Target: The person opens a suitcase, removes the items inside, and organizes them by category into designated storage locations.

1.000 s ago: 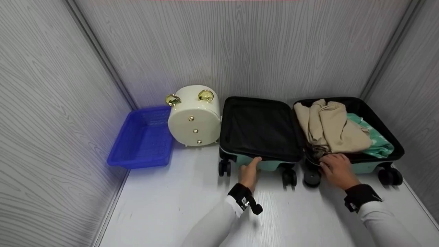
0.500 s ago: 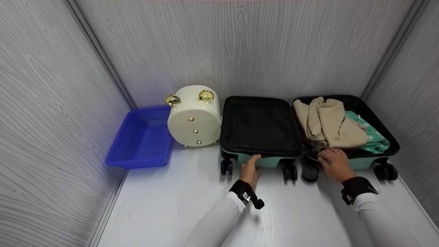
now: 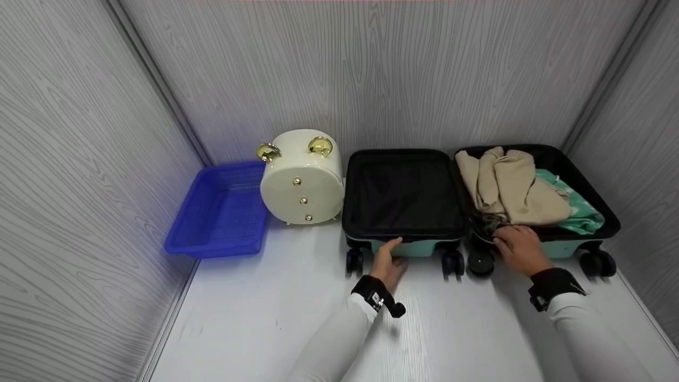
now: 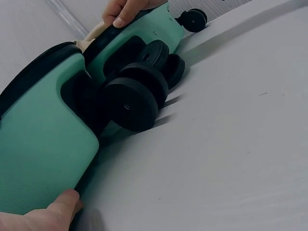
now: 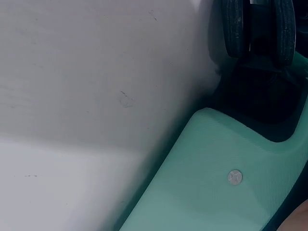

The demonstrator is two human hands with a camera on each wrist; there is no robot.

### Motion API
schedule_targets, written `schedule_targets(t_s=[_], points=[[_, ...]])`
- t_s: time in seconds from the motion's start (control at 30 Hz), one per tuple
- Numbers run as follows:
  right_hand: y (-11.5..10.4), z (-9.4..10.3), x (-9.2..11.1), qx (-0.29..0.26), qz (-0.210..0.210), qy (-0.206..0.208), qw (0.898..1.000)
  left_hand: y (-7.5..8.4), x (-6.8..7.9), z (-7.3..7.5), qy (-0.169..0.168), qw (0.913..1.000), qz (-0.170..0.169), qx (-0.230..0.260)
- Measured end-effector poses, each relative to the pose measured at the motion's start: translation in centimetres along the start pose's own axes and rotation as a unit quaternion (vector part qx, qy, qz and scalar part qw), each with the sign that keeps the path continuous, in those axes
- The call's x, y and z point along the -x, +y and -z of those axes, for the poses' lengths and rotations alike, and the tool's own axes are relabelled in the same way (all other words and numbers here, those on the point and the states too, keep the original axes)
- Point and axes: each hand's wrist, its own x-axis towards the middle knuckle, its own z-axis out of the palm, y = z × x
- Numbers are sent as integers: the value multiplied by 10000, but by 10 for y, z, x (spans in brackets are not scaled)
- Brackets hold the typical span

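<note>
A small mint-green suitcase [image 3: 421, 249] lies open on the white surface, its two black-rimmed halves side by side. A black lining covers the left half. In the right half lie a beige garment [image 3: 530, 196] and a green patterned cloth [image 3: 586, 217]. My left hand [image 3: 387, 267] grips the left half's front side, thumb up at the rim and fingers low at the shell's bottom edge. Over the front rim of the right half, near the hinge, my right hand [image 3: 521, 249] is curled, its fingers beside the beige garment. Only a sliver of it shows in the right wrist view.
Black wheels [image 3: 452, 264] stick out toward me from both halves. Left of the suitcase stands a white round case [image 3: 305, 199] with gold bell-shaped knobs. A blue plastic basket [image 3: 212, 248] sits at the far left. Grey wood-grain walls [image 3: 403, 74] enclose the back and sides.
The suitcase has slid slightly back and its front edges now line up straighter. Both hands have moved along with it. The clothes have kept their arrangement.
</note>
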Motion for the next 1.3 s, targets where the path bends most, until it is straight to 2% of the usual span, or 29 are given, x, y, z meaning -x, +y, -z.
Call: schedule_targets(t_s=[0.13,0.4,0.5,0.67,0.73,0.8,0.87,0.97,1.07,1.13,1.2,1.23,1.3], points=[[0,2,0,26,-140,-165,9998,2,0,1,-35,9999,70,-73],[-8,5,2,-162,-813,-623,9946,4,3,3,41,9988,102,-480],[-9,3,3,-128,-847,-581,9946,4,5,4,114,9978,73,-646],[-9,-1,5,-69,-688,-279,9972,4,13,10,386,9948,30,-940],[-9,-2,6,-53,-632,-191,9978,7,17,12,441,9907,81,-1287],[-9,-3,7,-34,-623,-146,9979,12,23,13,426,9820,144,-1833],[-9,-3,6,-22,-638,-189,9978,19,32,14,297,9690,213,-2442],[-8,-3,7,-8,-684,-241,9974,33,46,14,12,9415,73,-3368],[-7,-4,7,19,-682,-246,9974,53,57,17,-173,9127,-569,-4042],[-5,-5,7,21,-667,-236,9975,70,64,22,-75,8872,-1351,-4410],[-5,-6,7,34,-635,-206,9978,92,68,30,161,8491,-2293,-4755],[-5,-6,7,30,-631,-197,9978,105,70,35,377,8253,-2806,-4885],[-5,-6,7,52,-599,-173,9980,131,70,44,1051,7760,-3725,-4980]])
